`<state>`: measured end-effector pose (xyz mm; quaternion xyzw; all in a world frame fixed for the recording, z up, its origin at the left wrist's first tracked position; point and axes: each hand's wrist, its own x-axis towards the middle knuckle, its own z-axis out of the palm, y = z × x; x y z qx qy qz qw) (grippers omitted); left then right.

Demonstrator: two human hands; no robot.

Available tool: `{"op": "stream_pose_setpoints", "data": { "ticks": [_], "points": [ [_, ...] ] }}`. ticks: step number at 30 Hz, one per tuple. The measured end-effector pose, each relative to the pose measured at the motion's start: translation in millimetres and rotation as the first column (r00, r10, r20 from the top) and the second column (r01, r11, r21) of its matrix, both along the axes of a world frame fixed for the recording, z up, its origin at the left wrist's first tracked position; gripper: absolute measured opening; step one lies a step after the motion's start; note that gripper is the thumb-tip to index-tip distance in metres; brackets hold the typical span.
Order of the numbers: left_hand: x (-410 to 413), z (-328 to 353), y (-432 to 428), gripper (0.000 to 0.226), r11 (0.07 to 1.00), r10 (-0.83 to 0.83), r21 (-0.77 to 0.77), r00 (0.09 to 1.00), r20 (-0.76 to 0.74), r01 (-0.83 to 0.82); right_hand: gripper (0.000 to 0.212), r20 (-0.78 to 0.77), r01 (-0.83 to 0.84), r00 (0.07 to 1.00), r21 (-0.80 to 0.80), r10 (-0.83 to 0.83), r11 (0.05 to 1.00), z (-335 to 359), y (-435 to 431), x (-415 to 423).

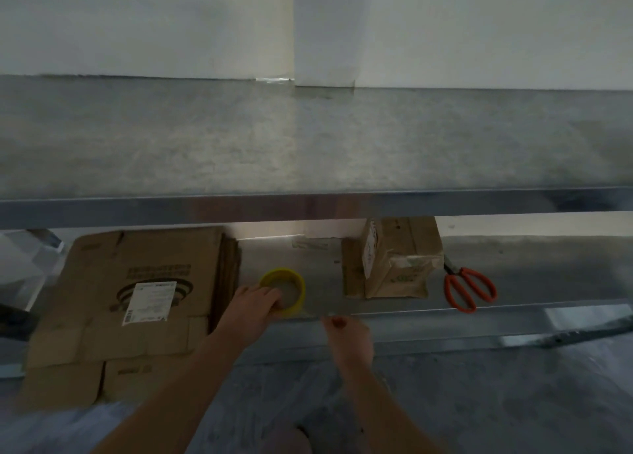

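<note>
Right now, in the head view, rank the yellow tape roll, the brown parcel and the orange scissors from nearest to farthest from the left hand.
1. yellow tape roll: gripped by the left hand, mid-shelf.
2. brown parcel: to the right, further back.
3. orange scissors: farthest right.

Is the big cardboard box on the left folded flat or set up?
Folded flat: the box lies as a flat sheet on the lower shelf, flaps spread.

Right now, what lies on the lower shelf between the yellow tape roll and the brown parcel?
Nothing. The head view shows bare metal shelf between the tape roll, gripped by the left hand, and the parcel.
</note>
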<state>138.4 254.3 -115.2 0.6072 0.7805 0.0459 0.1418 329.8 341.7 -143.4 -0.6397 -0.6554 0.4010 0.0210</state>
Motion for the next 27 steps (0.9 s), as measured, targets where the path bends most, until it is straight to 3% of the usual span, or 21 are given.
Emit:
{"op": "stream_pose_setpoints", "data": {
  "ticks": [4, 7, 10, 12, 14, 15, 17, 22, 27],
  "points": [
    [2, -1, -3, 0.019, 0.999, 0.029, 0.034, 0.998, 0.054, -0.031, 0.045, 0.084, -0.05, 0.995, 0.058, 0.045, 0.997, -3, 0, -1],
    [11, 0, -6, 0.022, 0.997, 0.056, 0.052, 0.994, 0.097, -0.061, 0.056, 0.139, -0.11, 0.984, 0.006, 0.108, 0.994, 0, -4, 3],
    [24, 8, -9, 0.038, 0.995, 0.066, 0.069, 0.995, 0.073, -0.071, 0.051, 0.091, -0.183, 0.98, 0.084, 0.176, 0.979, 13, -11, 19],
    [35, 21, -7, 0.048, 0.983, 0.031, 0.179, 1.0, 0.007, -0.032, 0.033, 0.03, -0.253, 0.965, 0.382, 0.261, 0.889, 29, -14, 36],
    [53, 41, 4, 0.052, 0.958, -0.03, 0.286, 1.0, -0.003, 0.03, 0.028, 0.039, -0.303, 0.927, 0.661, 0.373, 0.686, 47, -13, 54],
    [66, 51, 11, 0.052, 0.946, -0.051, 0.322, 0.998, 0.027, 0.039, 0.033, 0.051, -0.306, 0.915, 0.735, 0.4, 0.605, 56, -9, 63],
    [96, 71, 27, 0.052, 0.913, -0.077, 0.405, 0.995, 0.065, 0.044, 0.043, 0.066, -0.283, 0.92, 0.794, 0.386, 0.538, 75, 5, 84],
    [155, 98, 65, 0.055, 0.895, 0.017, 0.424, 0.961, 0.275, -0.137, 0.051, 0.031, -0.218, 0.939, 0.822, 0.341, 0.526, 108, 55, 131],
    [173, 101, 90, 0.057, 0.859, 0.151, 0.359, 0.851, 0.503, -0.364, 0.06, -0.105, -0.191, 0.931, 0.676, 0.35, 0.712, 119, 99, 141]
  ]
}}
